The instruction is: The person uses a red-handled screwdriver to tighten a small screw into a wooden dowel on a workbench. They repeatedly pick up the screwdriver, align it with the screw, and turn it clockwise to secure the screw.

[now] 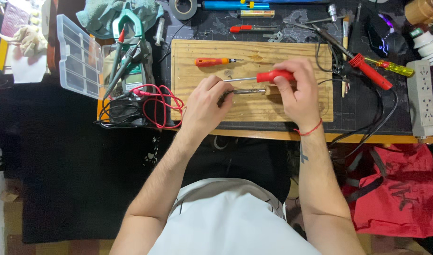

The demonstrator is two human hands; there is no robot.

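Near the middle of the wooden board [252,80], toward its front edge, the left hand [204,106] closes its fingers around a small dark metal part [247,91], a short rod-like piece lying crosswise, pinched at its left end. The right hand [296,92] is curled shut on the red handle of a screwdriver [268,76], whose steel shaft runs left toward the left hand's fingertips; whether the tip touches the part I cannot tell. The metal part looks stiff, light and smooth, likely to roll or slip, so a firm pinch at the end, as it is held, seems the sensible grip. The screwdriver looks rigid and light, best held by its thick handle. On the board I count two screwdrivers: the one in hand and a smaller orange-handled one [215,61] lying near the back edge. Off the board's right edge lie one red-handled soldering iron [367,70] and one yellow-handled screwdriver [391,67]. At the left edge sit one multimeter [134,71] with red leads [162,101] and one clear plastic organiser box [79,55]. One roll of tape [185,7] rests at the back.
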